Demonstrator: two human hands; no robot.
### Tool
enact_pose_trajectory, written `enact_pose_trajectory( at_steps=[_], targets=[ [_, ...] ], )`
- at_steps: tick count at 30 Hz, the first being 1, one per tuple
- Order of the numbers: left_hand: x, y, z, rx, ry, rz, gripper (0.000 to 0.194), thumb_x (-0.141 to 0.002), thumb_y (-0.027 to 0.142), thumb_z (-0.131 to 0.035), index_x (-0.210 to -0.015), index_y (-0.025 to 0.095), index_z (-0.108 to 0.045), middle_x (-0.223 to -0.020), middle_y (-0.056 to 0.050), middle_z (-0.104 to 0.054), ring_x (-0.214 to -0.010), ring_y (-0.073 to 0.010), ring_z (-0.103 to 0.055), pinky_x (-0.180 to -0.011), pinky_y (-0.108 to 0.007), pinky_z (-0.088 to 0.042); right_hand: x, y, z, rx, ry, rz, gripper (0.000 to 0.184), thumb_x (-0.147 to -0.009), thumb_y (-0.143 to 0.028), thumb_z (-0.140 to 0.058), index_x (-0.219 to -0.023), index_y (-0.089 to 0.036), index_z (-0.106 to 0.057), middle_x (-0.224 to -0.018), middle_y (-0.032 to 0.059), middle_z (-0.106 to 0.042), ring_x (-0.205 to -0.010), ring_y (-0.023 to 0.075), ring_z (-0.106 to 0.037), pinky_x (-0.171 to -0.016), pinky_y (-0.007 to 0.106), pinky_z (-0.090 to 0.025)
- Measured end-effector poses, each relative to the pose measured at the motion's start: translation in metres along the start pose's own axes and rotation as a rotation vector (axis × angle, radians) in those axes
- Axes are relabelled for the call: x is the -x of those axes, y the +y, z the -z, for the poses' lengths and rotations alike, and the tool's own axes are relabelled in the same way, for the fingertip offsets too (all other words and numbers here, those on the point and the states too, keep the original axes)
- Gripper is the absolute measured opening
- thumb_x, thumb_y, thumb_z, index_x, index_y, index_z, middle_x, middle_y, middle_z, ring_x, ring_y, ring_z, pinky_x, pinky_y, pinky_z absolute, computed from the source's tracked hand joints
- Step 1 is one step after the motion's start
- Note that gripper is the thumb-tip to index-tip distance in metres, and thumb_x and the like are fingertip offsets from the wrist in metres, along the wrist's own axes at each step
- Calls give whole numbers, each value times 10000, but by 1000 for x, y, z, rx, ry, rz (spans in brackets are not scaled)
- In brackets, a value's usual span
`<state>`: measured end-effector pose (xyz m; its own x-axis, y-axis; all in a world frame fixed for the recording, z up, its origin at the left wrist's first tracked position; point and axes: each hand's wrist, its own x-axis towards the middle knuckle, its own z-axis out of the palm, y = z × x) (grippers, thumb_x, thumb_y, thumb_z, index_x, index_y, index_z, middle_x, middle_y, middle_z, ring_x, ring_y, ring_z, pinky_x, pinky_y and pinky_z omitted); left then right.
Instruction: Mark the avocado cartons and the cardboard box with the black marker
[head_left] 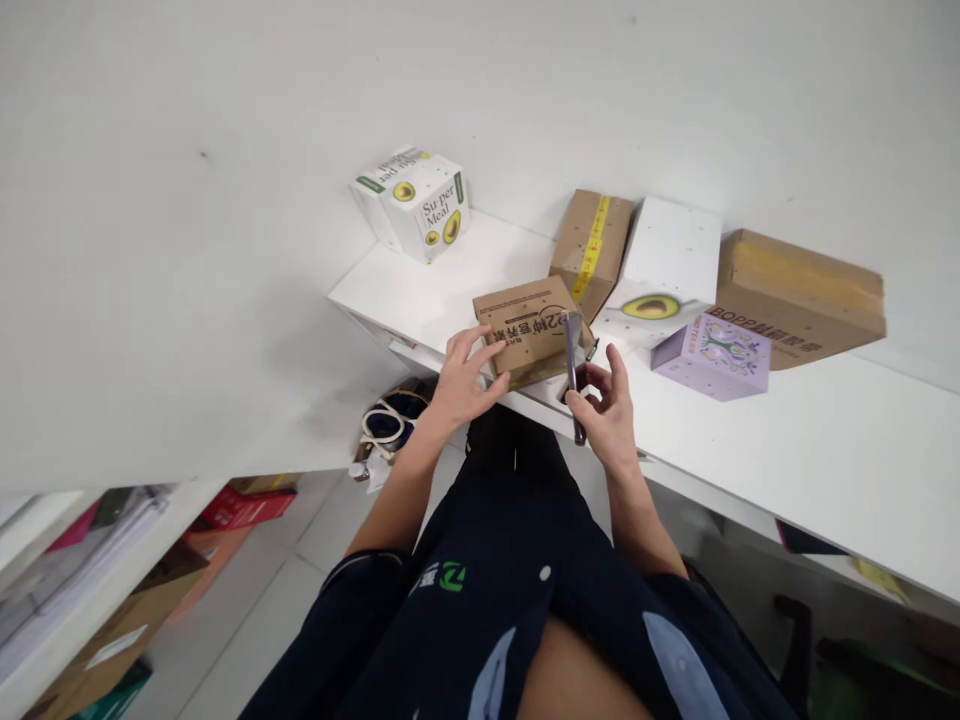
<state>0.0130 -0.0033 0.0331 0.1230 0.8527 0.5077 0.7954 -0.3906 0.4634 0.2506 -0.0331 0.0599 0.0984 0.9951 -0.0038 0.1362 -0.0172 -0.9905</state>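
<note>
A small brown cardboard box [521,325] with dark Chinese print lies near the front edge of the white table. My left hand [466,375] is at its left end, fingers spaced apart and curved against the box, with the thumb on the near side. My right hand [606,405] is closed on a thin dark flat object [576,400], upright at the box's right end and seen almost edge-on. Its exact kind is not clear. A small white item partly shows behind my right fingers.
Behind stand a yellow-taped brown box [589,245], a white avocado box [671,260], a larger brown carton [802,295] and a purple box [716,355]. A white "Su-per Meal" box [420,205] sits at the table's left end. Shelves [112,560] stand lower left.
</note>
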Motion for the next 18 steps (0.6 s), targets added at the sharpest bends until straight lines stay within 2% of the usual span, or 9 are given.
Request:
enact_pose_trajectory(
  at_steps=[3,5,8,10,11,13,15,18],
  targets=[
    [-6,-15,12,29,-45,-44,402,-889,368,-588,-1262,235,-653,-1456,-117,-600,-1344,-299,-518,-1145,-539,-440,2,-10,-7,44,-28,61,960,-736,-415,-767,-1579,-335,-314,-1289,88,-648,-1169,242,-626,-861,394,-559],
    [-7,-13,15,38,-34,-54,410,-913,391,-563,-1276,224,-652,-1460,-115,-603,-1363,-305,-505,-1157,-540,-432,2,-16,-13,64,-44,107,968,-735,-401,-768,-1583,-335,-307,-1283,83,-652,-1159,240,-633,-888,406,-568],
    [5,11,12,82,106,39,391,-978,441,-500,-1253,215,-661,-1364,-133,-655,-1327,-291,-551,-1138,-527,-454,1,-22,-22,114,-57,162,984,-738,-405,-777,-1590,-318,-292,-1304,96,-639,-1187,257,-619,-937,442,-568],
    [19,35,7,207,227,149,408,-1035,451,-414,-1280,209,-633,-1260,-137,-692,-1207,-249,-642,-1061,-467,-524,1,-22,-28,156,-59,194,992,-754,-422,-772,-1599,-297,-269,-1344,120,-615,-1228,276,-596,-984,479,-554],
    [27,47,3,306,246,185,443,-1054,461,-370,-1356,214,-580,-1260,-138,-691,-1166,-232,-668,-1008,-430,-558,1,-21,-31,176,-57,212,996,-764,-431,-767,-1604,-284,-254,-1366,133,-599,-1250,284,-582,-1009,498,-542],
    [39,66,-6,484,206,192,543,-1073,492,-280,-1540,236,-385,-1385,-161,-638,-1205,-224,-670,-979,-389,-578,1,-18,-39,228,-48,248,997,-779,-452,-760,-1607,-266,-237,-1405,152,-566,-1291,301,-554,-1063,538,-510],
    [44,71,-15,542,174,188,603,-1069,520,-282,-1604,242,-281,-1518,-176,-540,-1358,-251,-584,-1078,-414,-530,-2,-15,-49,296,-19,297,995,-779,-475,-765,-1601,-267,-244,-1434,157,-538,-1331,319,-518,-1112,581,-466],
    [39,58,-23,502,163,150,614,-1061,561,-258,-1571,239,-377,-1544,-159,-521,-1462,-273,-482,-1203,-477,-416,-10,-11,-63,349,35,368,1002,-757,-489,-784,-1588,-264,-273,-1465,165,-506,-1383,345,-463,-1161,620,-405]
  ],
)
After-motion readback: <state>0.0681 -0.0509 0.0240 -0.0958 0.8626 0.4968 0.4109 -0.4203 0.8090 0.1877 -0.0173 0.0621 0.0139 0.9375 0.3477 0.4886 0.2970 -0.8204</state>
